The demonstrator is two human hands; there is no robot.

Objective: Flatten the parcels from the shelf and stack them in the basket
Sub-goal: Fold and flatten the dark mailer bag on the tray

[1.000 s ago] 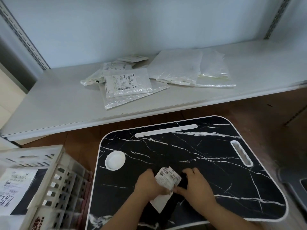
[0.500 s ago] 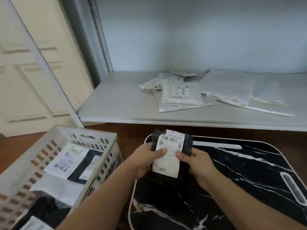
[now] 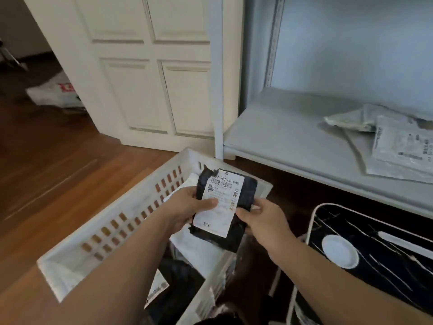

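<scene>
A small black parcel (image 3: 243, 198) with a white shipping label hangs above the white slotted basket (image 3: 121, 228). My left hand (image 3: 187, 205) grips its left edge, thumb across the label. My right hand (image 3: 260, 216) grips its right lower edge. Inside the basket lie white and black flattened parcels (image 3: 187, 273), partly hidden by my arms. On the grey shelf (image 3: 281, 137) at the right rest several pale parcels (image 3: 396, 146), cut off by the frame edge.
A black marble-pattern lap table (image 3: 384, 259) with a white round recess stands at the lower right, below the shelf. A cream panelled door (image 3: 150, 66) stands behind the basket. A white bag (image 3: 54, 92) lies on the wooden floor at far left.
Both hands lifted the black parcel off the lap table and carried it left, over the basket. My view swung left from the shelf toward the basket and door.
</scene>
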